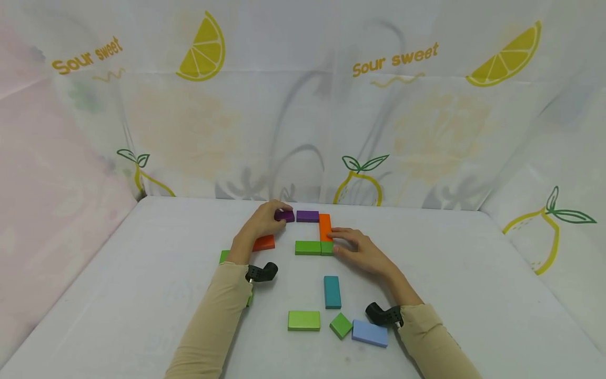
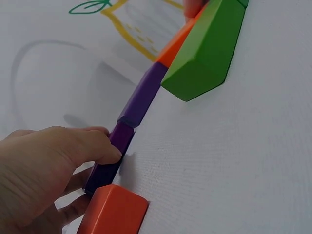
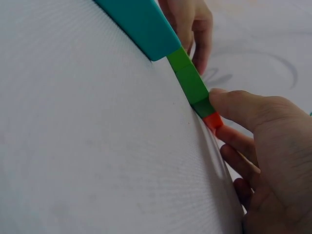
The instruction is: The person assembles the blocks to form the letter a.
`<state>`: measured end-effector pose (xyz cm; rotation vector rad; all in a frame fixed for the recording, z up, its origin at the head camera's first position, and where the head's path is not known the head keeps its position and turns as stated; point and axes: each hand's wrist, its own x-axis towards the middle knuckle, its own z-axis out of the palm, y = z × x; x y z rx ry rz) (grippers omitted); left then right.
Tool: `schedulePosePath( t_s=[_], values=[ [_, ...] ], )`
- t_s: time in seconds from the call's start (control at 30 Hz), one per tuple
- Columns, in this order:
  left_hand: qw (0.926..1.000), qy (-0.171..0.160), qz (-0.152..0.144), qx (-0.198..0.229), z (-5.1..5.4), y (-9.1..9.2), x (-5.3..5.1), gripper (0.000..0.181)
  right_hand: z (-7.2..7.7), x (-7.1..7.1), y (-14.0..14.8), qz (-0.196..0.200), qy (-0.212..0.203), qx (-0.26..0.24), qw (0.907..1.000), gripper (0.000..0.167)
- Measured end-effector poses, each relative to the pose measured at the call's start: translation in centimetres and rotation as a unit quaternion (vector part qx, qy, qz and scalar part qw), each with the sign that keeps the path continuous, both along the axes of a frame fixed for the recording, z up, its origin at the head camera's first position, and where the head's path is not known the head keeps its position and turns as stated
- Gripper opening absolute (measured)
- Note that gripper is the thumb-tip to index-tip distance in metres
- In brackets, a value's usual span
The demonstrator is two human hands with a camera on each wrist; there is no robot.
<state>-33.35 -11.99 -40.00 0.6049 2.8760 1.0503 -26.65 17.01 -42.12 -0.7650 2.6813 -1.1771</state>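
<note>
At left, a red-orange block [image 1: 263, 242] lies near the wrist of the left hand [image 1: 265, 218], on its right side. The left hand pinches a dark purple block [image 1: 284, 216] between thumb and fingers, at the far side of the table. This block's long axis runs left to right, roughly in line with the purple block [image 1: 307, 216] just to its right; a slim gap seems to part their facing ends (the head view shows it best). The left hand is much the nearer to that gap. Farther right, the orange rectangular block [image 1: 325, 227] runs near to far, square to the purple pair. The right hand [image 1: 357, 252], well apart from the left, clasps nothing: its fingertips rest at the orange block's right side, its thumb beside the small green block [image 1: 326, 249].
</note>
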Motion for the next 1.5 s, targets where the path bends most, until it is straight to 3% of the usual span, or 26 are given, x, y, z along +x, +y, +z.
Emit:
schedulePosePath(
  t_s=[1.5],
  values=[
    [1.0,-0.004,-0.001,0.001,0.13,0.35,0.29,0.038,-0.17,-0.06,0.03,0.002,0.009,0.002,1.0,0.04]
  ],
)
